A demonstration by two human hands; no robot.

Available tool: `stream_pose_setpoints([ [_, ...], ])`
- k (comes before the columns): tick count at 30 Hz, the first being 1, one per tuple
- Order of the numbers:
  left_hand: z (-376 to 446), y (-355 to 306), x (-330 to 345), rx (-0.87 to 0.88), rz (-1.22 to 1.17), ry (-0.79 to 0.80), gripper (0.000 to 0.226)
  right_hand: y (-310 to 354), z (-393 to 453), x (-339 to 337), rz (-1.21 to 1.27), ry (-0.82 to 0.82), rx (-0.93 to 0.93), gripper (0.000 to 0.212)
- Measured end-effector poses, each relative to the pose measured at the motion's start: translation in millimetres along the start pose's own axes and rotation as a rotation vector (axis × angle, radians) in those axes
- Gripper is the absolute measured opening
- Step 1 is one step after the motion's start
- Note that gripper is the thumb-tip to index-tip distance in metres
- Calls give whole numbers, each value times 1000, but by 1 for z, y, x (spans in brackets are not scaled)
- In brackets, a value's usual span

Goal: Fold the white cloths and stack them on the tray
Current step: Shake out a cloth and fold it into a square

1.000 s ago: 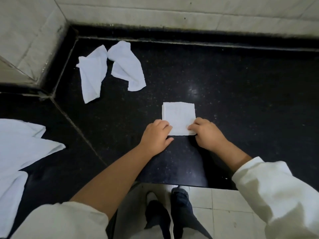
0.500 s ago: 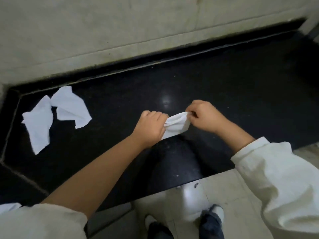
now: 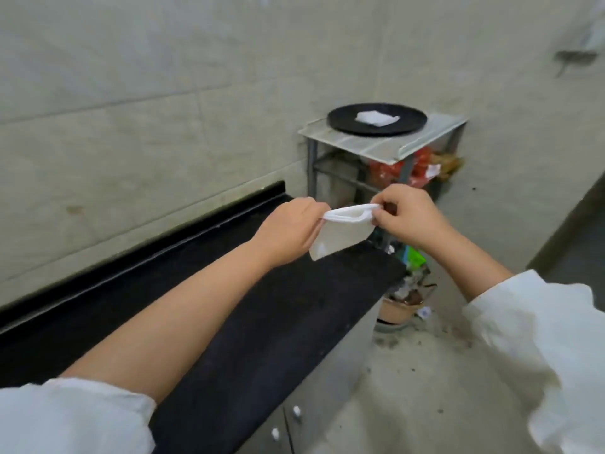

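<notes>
View has swung right since half a second ago: the crumpled cloths on the counter are out of shot, and a rack with the tray has come into view. The folded cloth (image 3: 340, 232) was low over the counter; now it's lifted, held in the air above the counter's right end.

Left hand (image 3: 289, 232) pinches the cloth's left top corner, fingers curled in tight. Right hand (image 3: 407, 217) pinches the right top corner between thumb and forefinger, other fingers curled under. Cloth is thin white fabric, folded into a small multi-layer rectangle, layered edges up, lower part hanging slack.

Counter (image 3: 262, 316): black speckled stone, flat, matte, raised black lip along the wall side.

Tray (image 3: 412, 121): round, black, shallow rim, up and right of the held cloth, well apart from it. It sits on a pale ribbed shelf top (image 3: 376, 144) of a grey metal-frame rack. One folded white cloth (image 3: 376, 117) already lies flat in the tray's middle, squarish.

Under the shelf: red and yellow crinkly packets (image 3: 422, 168), blurred. Below the counter's right end, a tan round bin (image 3: 397, 311) with mixed rubbish. Walls are large pale tiles.
</notes>
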State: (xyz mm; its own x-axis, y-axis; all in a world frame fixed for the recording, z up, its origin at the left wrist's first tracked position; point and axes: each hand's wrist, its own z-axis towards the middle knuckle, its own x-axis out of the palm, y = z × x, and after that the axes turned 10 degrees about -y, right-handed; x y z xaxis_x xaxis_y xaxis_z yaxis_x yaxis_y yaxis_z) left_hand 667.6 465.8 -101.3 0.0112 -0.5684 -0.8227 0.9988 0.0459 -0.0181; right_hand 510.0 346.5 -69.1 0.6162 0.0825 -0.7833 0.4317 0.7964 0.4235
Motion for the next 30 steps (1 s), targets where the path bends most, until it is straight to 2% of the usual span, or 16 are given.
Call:
stream_pose_setpoints([
  [2,56,-12,14,45,-40,-58,59,-37,22,-28,-30,-89,37,20],
  [5,136,-28,35,77,-44,-165,41,-84,59,-57,-43,-158,87,17],
  [9,236,-27,70,-21,-106,-68,33,-138,127,-74,-143,-222,40,7],
  [12,307,-8,98,-50,-136,-92,26,-177,189,-79,-265,-242,27,18],
  [17,407,26,125,-162,-109,-89,28,-226,302,-84,-313,-220,-17,23],
  [23,481,65,176,-291,17,-57,27,-288,406,-57,-199,-194,-56,18],
  [30,530,111,259,-543,123,-15,32,-362,518,11,-11,10,-197,15],
])
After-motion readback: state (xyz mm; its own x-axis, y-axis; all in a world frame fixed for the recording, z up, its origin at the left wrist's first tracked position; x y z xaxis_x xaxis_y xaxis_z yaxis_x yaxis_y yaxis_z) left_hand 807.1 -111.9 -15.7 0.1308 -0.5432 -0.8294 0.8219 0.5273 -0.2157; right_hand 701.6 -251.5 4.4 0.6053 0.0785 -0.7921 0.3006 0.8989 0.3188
